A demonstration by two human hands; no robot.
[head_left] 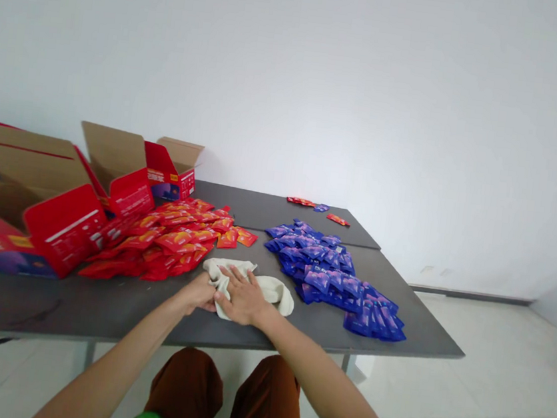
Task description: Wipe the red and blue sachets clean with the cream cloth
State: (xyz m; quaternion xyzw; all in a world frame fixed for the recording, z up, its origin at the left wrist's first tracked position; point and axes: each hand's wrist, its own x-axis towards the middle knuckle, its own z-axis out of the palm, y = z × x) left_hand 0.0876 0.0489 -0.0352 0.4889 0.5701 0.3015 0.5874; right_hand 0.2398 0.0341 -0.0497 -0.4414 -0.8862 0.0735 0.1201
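Note:
A cream cloth bag (269, 288) lies crumpled on the dark grey table (96, 309) between two heaps of packets. My right hand (243, 297) rests flat on top of it, fingers stretched out toward the red heap. My left hand (198, 292) is closed on the bag's near left edge, its fingers curled into the cloth. A pile of red and orange sachets (174, 237) spreads to the left of the bag. A pile of blue and purple sachets (331, 275) runs to the right of it.
Open red cardboard boxes (71, 212) with brown flaps stand at the table's left end. A few loose sachets (316, 208) lie at the far edge. The table's right edge drops to a pale tiled floor (487, 407). A white wall stands behind.

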